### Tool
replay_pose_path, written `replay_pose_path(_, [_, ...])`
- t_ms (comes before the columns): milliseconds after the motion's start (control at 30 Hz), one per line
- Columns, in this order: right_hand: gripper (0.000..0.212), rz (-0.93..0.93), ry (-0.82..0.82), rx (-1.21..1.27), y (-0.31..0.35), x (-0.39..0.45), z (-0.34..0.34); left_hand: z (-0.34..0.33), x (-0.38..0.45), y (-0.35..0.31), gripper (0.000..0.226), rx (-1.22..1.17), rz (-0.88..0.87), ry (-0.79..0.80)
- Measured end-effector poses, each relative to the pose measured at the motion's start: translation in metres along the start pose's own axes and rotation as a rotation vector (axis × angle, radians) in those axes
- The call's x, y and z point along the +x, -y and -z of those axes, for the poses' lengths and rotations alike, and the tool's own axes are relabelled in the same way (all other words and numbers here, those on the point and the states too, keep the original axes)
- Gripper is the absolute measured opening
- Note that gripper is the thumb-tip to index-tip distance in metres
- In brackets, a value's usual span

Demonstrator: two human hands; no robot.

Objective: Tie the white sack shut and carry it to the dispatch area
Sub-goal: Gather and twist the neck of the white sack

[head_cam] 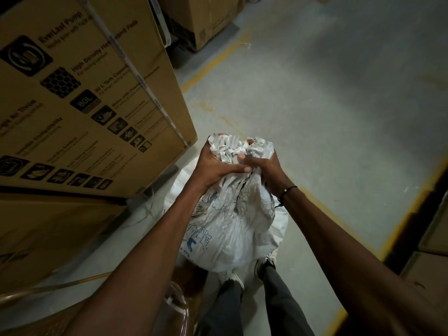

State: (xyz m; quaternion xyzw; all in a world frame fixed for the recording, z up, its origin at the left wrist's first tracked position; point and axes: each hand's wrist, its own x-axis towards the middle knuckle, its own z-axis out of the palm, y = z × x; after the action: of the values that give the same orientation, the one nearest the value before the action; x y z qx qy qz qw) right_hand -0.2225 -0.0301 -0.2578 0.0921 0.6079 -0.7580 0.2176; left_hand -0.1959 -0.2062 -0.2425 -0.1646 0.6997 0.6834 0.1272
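White sack (232, 229) stood upright on the concrete floor (327, 112), directly in front of the person's shoes (265, 264) and between both forearms. Its mouth (238, 147) was bunched into a crumpled neck at the top. Left hand (214, 166) was closed around the left side of that neck, thumb laid across the front toward the other hand. Right hand (263, 167) was closed on the right side of the neck, fingers dug into the folds; a dark band (287, 191) sat on that wrist. Both hands were touching each other at the gathered fabric, above the sack's bulging body, which showed blue print. Large printed cardboard box (80, 93) stood just left of the sack. Yellow floor line (213, 61) ran away beyond the box.
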Motion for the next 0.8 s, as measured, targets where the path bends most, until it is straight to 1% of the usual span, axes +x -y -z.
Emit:
replay_pose_path(100, [0.045,-0.053,0.082,0.1,0.004,-0.001,-0.002,0.0,0.003,0.001,0.075,-0.01,-0.027,0.019])
replay_pose_path(133, [0.049,-0.083,0.077,0.147,0.008,-0.001,-0.002,-0.001,0.003,0.001,0.076,-0.011,-0.042,0.048])
replay_pose_path(200, [0.063,-0.118,0.033,0.2,0.014,0.006,0.0,-0.003,0.003,0.003,0.087,-0.02,-0.062,0.109])
replay_pose_path(267, [0.083,-0.125,0.047,0.144,0.018,0.016,0.003,-0.007,0.002,0.005,0.095,-0.01,-0.08,0.183])
replay_pose_path(333, [0.089,-0.139,0.104,0.006,0.023,0.023,0.001,-0.013,0.0,0.007,0.102,-0.003,-0.095,0.243])
replay_pose_path(367, [0.093,-0.146,0.126,-0.032,0.023,0.026,0.0,-0.015,-0.002,0.007,0.104,-0.024,-0.1,0.25])
replay_pose_path(400, [0.102,-0.15,0.141,-0.042,0.022,0.028,-0.001,-0.017,-0.002,0.008,0.104,-0.046,-0.107,0.241])
replay_pose_path(467, [0.123,-0.12,0.103,-0.091,0.022,0.03,-0.004,-0.021,-0.001,0.011,0.101,-0.085,-0.118,0.207])
replay_pose_path(500, [0.126,-0.084,0.07,-0.156,0.021,0.031,-0.007,-0.022,-0.001,0.012,0.1,-0.102,-0.12,0.186])
replay_pose_path(600, [0.111,0.027,-0.076,-0.338,0.019,0.032,-0.018,-0.025,0.003,0.018,0.096,-0.109,-0.137,0.091])
replay_pose_path(667, [0.104,0.041,-0.168,-0.338,0.015,0.034,-0.025,-0.026,0.007,0.02,0.095,-0.117,-0.132,0.03])
replay_pose_path(733, [0.089,0.038,-0.229,-0.345,0.013,0.037,-0.03,-0.026,0.009,0.02,0.092,-0.127,-0.138,-0.013])
replay_pose_path(800, [0.07,0.03,-0.334,-0.373,0.015,0.037,-0.035,-0.027,0.009,0.019,0.085,-0.152,-0.156,-0.047])
